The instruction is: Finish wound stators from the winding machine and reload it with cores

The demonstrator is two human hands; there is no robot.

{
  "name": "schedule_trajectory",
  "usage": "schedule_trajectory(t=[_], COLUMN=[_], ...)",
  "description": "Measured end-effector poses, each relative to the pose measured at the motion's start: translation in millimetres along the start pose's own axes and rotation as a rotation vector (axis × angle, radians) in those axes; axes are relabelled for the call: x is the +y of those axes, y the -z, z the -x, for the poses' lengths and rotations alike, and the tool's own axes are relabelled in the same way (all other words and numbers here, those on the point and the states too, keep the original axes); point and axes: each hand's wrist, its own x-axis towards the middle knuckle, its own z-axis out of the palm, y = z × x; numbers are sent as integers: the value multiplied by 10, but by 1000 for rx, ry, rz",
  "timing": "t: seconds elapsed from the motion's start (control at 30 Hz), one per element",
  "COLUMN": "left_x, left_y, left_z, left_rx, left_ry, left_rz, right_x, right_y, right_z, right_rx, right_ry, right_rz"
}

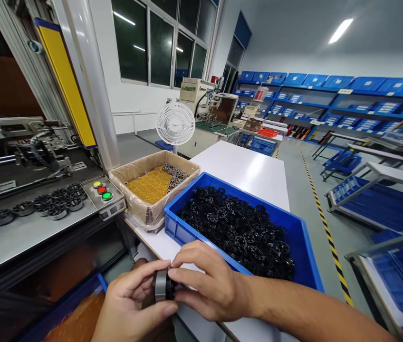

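On the machine bed at left, roughly a dozen finished black rings [59, 202] lie in a row. At the surface's near edge, left hand [130, 304] and right hand [210, 285] both pinch one ring assembly [161, 286], unfinished. One cardboard box [151, 190], one blue bin [294, 228] remain full.

Blue bin [187, 228], black plastic wheels [240, 228]

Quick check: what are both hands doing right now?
Left hand: closed on the metal ring.
Right hand: fingers pinching the same metal ring from the other side.
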Motion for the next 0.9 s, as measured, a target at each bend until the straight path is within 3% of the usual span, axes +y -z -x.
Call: schedule_trajectory(t=[0.33, 0.57, 0.8, 0.9], left_x=[12, -40, -94, -61], left_y=[-33, 152, -10, 169], left_z=[23, -79, 63, 45], left_rx=[-8, -257, -121, -140], left_ry=[8, -12, 94, 9], left_rz=[74, -41, 69, -137], right_x=[-18, -3, -32, 61], right_y=[4, 29, 16, 34], right_z=[-2, -8, -62, -60], right_rx=[-4, 6, -2, -47], right_ry=[40, 55, 177, 108], right_rz=[29, 83, 228, 226])
